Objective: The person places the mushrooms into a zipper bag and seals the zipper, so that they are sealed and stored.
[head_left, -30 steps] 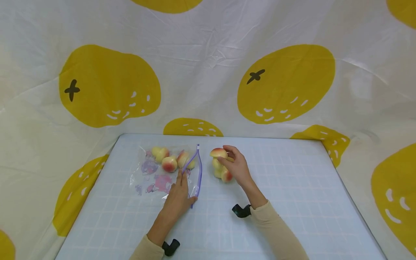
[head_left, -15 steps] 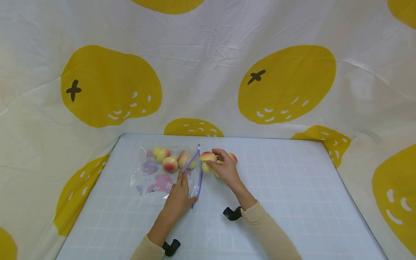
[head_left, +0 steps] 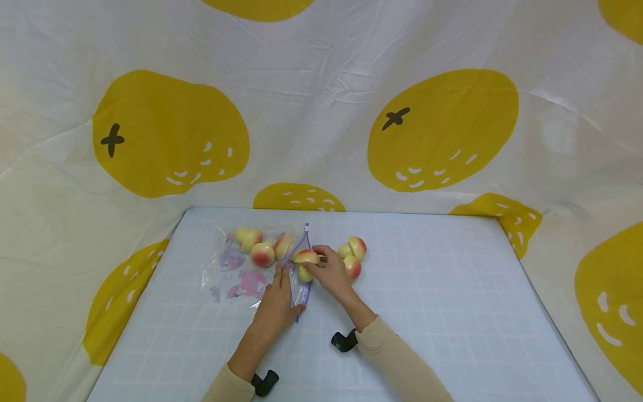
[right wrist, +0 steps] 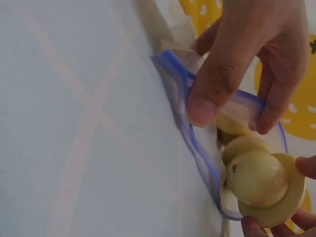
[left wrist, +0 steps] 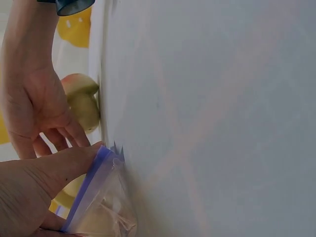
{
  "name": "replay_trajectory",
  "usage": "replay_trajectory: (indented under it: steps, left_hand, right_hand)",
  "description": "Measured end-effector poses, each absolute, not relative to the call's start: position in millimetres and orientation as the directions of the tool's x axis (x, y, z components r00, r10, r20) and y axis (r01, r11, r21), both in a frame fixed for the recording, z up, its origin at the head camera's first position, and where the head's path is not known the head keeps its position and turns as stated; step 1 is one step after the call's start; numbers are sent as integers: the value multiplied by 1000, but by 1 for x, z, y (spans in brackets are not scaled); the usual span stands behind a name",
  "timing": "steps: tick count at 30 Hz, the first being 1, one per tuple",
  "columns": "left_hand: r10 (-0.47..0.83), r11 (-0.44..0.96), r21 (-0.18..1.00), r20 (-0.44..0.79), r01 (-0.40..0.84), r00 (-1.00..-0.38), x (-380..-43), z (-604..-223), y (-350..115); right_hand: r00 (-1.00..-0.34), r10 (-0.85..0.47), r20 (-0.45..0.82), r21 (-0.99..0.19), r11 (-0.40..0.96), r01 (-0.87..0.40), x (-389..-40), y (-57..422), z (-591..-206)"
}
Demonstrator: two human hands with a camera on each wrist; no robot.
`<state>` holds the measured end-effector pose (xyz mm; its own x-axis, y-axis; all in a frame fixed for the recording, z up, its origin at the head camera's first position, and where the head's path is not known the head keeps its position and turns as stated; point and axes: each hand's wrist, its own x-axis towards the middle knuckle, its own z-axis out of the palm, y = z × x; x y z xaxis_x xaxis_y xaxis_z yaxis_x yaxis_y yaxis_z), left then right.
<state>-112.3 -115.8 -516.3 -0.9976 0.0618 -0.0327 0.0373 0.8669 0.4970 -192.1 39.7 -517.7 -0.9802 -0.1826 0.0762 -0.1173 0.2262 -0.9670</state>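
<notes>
My right hand [head_left: 334, 276] pinches a toy mushroom [head_left: 307, 257], red-topped with a yellow stem, at the mouth of a clear zip bag [head_left: 226, 282]. In the right wrist view, fingers grip the cap's rim while the pale stem of the mushroom [right wrist: 259, 178] points toward the bag's opening. My left hand [head_left: 273, 306] lies at the purple zip edge, fingers straight and thumb spread, keeping the mouth apart. The left wrist view has its thumb against the zip strip [left wrist: 89, 187]. Several toy mushrooms [head_left: 263, 254] lie inside the bag.
To the right of the bag, more toy mushrooms [head_left: 357, 247] rest in a small cluster on the pale checked tabletop [head_left: 452, 312]. A white curtain [head_left: 311, 111] printed with yellow fruit hangs behind the table. Each wrist wears a small black camera [head_left: 344, 341].
My right hand has carried the toy mushroom left, from the cluster to the bag's mouth, uncovering the mushrooms behind it. My left hand has stayed at the zip edge.
</notes>
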Motion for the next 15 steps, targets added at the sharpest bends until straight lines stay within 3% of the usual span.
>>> replay_trajectory:
  steps: [15]
  left_hand:
    - [57, 873, 488, -43, 29, -997, -112, -515, -114]
  right_hand:
    - [-980, -189, 58, -951, 288, -111, -191, 31, -524]
